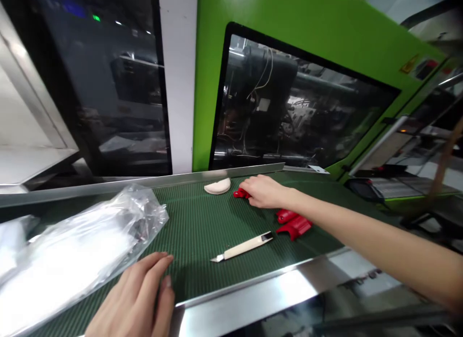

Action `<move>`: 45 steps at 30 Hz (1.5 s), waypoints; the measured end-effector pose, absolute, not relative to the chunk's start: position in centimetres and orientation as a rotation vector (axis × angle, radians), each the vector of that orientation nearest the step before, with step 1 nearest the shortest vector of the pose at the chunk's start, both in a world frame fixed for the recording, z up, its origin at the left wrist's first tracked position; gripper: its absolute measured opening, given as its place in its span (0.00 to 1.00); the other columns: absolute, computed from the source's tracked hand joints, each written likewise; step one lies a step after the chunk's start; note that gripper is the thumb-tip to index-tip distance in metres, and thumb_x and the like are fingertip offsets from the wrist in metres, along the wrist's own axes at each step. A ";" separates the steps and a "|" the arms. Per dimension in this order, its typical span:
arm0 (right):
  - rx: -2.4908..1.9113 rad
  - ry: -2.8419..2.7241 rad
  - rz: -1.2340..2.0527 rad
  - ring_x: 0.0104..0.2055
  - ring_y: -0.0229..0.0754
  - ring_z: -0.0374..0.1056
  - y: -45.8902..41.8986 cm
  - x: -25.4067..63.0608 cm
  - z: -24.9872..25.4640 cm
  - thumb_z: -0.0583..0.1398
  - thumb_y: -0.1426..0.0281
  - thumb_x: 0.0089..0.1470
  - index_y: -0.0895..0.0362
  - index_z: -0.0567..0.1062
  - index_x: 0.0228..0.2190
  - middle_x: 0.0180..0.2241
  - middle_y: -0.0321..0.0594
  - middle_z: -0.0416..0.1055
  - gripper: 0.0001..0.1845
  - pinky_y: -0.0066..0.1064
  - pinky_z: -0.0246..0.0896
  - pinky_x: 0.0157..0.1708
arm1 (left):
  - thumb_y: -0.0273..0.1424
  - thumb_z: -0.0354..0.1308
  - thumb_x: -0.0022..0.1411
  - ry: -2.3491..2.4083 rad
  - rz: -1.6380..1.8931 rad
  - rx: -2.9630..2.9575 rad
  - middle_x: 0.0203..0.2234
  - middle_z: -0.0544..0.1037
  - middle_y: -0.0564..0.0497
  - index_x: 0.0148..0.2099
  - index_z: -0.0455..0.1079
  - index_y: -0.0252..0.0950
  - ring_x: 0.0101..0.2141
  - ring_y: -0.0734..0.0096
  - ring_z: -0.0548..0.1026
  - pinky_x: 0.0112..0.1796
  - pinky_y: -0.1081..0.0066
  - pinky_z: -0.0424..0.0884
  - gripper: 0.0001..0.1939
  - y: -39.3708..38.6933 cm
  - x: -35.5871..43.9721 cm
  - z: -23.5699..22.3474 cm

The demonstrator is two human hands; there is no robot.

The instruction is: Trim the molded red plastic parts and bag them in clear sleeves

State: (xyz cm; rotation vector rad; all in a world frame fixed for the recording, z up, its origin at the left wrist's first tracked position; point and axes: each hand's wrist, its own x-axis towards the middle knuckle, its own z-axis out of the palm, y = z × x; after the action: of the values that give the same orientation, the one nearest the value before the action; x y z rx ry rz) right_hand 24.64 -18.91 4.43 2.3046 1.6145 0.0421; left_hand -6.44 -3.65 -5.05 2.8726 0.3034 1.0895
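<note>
One small red plastic part [240, 193] sits under our right hand [265, 192], fingers closing on it, just right of the white curved plastic piece [217, 187]; our left hand [139, 298] rests flat, holding nothing.

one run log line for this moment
right hand: on red part | left hand: flat on green belt | knife: lying untouched

Green ribbed conveyor belt [202, 231], steel-edged, before a green machine window [289, 110]. Right hand [265, 191]: reaching across, fingers closed over a small red plastic part [240, 193]. More red parts [294, 223]: on the belt beneath the forearm. Cream utility knife [244, 247]: blade out, lying mid-belt. White curved piece [217, 186]: beside the far rail. Left hand [139, 298]: flat on the near edge, beside a clear plastic bag [83, 245].
</note>
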 end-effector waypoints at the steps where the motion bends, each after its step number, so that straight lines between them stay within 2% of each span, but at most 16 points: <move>1: 2.289 1.621 0.044 0.42 0.49 0.68 -19.1 24.3 4.6 0.56 0.74 0.50 0.60 0.72 0.42 0.40 0.49 0.72 0.15 0.37 0.57 0.41 | 0.33 0.48 0.67 0.303 1.098 2.892 0.47 0.73 0.49 0.53 0.66 0.35 0.43 0.70 0.73 0.42 0.69 0.66 0.14 -3.8 -6.5 -4.8; 4: 2.253 1.662 0.024 0.42 0.50 0.68 -20.2 23.0 5.5 0.56 0.73 0.52 0.61 0.70 0.48 0.43 0.50 0.70 0.20 0.39 0.58 0.42 | 0.31 0.48 0.67 0.337 1.129 2.882 0.45 0.73 0.49 0.51 0.66 0.34 0.41 0.69 0.73 0.42 0.69 0.65 0.12 -4.2 -6.4 -4.4; 7: 2.218 1.722 -0.068 0.40 0.47 0.68 -20.8 21.2 5.5 0.56 0.71 0.53 0.59 0.69 0.50 0.45 0.47 0.69 0.21 0.36 0.61 0.38 | 0.30 0.48 0.68 0.340 1.161 2.856 0.44 0.73 0.49 0.49 0.66 0.34 0.41 0.68 0.73 0.41 0.68 0.65 0.11 -4.3 -6.4 -4.4; 12: 2.223 1.746 -0.147 0.50 0.50 0.65 -21.0 20.4 4.8 0.57 0.73 0.53 0.60 0.68 0.52 0.51 0.51 0.67 0.24 0.38 0.62 0.45 | 0.29 0.49 0.67 0.343 1.137 2.850 0.44 0.73 0.50 0.49 0.66 0.35 0.41 0.68 0.73 0.40 0.68 0.66 0.10 -4.4 -6.6 -4.7; 15: 2.245 1.724 -0.221 0.52 0.50 0.65 -22.8 21.3 6.1 0.57 0.73 0.53 0.55 0.66 0.55 0.53 0.46 0.66 0.27 0.37 0.62 0.46 | 0.29 0.49 0.67 0.349 1.126 2.843 0.43 0.74 0.49 0.49 0.65 0.35 0.40 0.67 0.73 0.39 0.68 0.67 0.10 -4.6 -6.6 -4.5; 19: 2.257 1.632 -0.348 0.48 0.49 0.68 -27.1 22.2 8.6 0.57 0.75 0.48 0.53 0.70 0.53 0.48 0.44 0.70 0.27 0.36 0.64 0.44 | 0.29 0.48 0.67 0.384 1.086 2.852 0.43 0.75 0.49 0.48 0.66 0.36 0.40 0.67 0.74 0.37 0.68 0.68 0.10 -4.7 -6.7 -4.2; 21: 2.258 1.597 -0.395 0.47 0.48 0.69 -29.1 22.1 8.9 0.59 0.75 0.45 0.53 0.70 0.53 0.49 0.44 0.70 0.31 0.35 0.64 0.43 | 0.30 0.48 0.67 0.390 1.089 2.853 0.43 0.75 0.49 0.47 0.67 0.36 0.40 0.67 0.74 0.37 0.68 0.68 0.09 -4.7 -6.7 -4.2; 23: 2.269 1.573 -0.398 0.52 0.50 0.66 -30.4 21.9 8.4 0.60 0.76 0.41 0.53 0.65 0.58 0.55 0.45 0.65 0.39 0.36 0.63 0.46 | 0.29 0.48 0.67 0.384 1.088 2.859 0.43 0.75 0.49 0.47 0.67 0.36 0.40 0.67 0.75 0.37 0.68 0.68 0.09 -4.7 -6.6 -4.2; 25: 2.292 1.550 -0.360 0.59 0.54 0.59 -31.1 21.9 7.6 0.60 0.76 0.38 0.54 0.58 0.62 0.61 0.48 0.57 0.47 0.40 0.61 0.51 | 0.29 0.48 0.67 0.379 1.094 2.868 0.42 0.75 0.49 0.47 0.67 0.35 0.39 0.66 0.75 0.37 0.68 0.68 0.09 -4.7 -6.6 -4.2; 27: 2.304 1.531 -0.334 0.61 0.56 0.54 -31.2 22.2 6.6 0.61 0.75 0.37 0.57 0.54 0.63 0.63 0.51 0.53 0.50 0.43 0.58 0.54 | 0.28 0.48 0.66 0.377 1.104 2.880 0.42 0.76 0.49 0.46 0.67 0.34 0.38 0.66 0.75 0.36 0.67 0.68 0.09 -4.7 -6.6 -4.2; 32: 2.294 1.525 -0.318 0.51 0.55 0.64 -30.6 23.4 5.6 0.61 0.72 0.36 0.57 0.60 0.59 0.55 0.49 0.62 0.45 0.43 0.60 0.49 | 0.28 0.48 0.67 0.377 1.121 2.898 0.41 0.76 0.50 0.46 0.67 0.35 0.38 0.67 0.75 0.37 0.68 0.68 0.09 -4.7 -6.8 -4.2; 37: 2.264 1.529 -0.293 0.43 0.52 0.66 -30.3 23.6 5.6 0.62 0.70 0.35 0.59 0.65 0.53 0.49 0.49 0.63 0.39 0.42 0.62 0.42 | 0.28 0.48 0.67 0.379 1.123 2.899 0.41 0.76 0.50 0.46 0.67 0.35 0.37 0.68 0.75 0.35 0.69 0.67 0.09 -4.8 -6.7 -4.0; 45: 2.262 1.514 -0.345 0.49 0.57 0.63 -29.9 23.6 6.1 0.65 0.68 0.36 0.55 0.62 0.59 0.49 0.49 0.65 0.45 0.50 0.57 0.48 | 0.27 0.48 0.66 0.366 1.091 2.822 0.41 0.75 0.50 0.46 0.67 0.35 0.38 0.65 0.75 0.35 0.67 0.68 0.09 -4.7 -7.0 -4.1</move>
State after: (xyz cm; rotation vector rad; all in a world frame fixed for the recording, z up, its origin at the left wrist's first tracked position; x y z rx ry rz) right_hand 23.57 -29.87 6.06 2.2617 1.5135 -0.3447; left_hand -7.01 -4.65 -4.05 2.8218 0.3661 1.0907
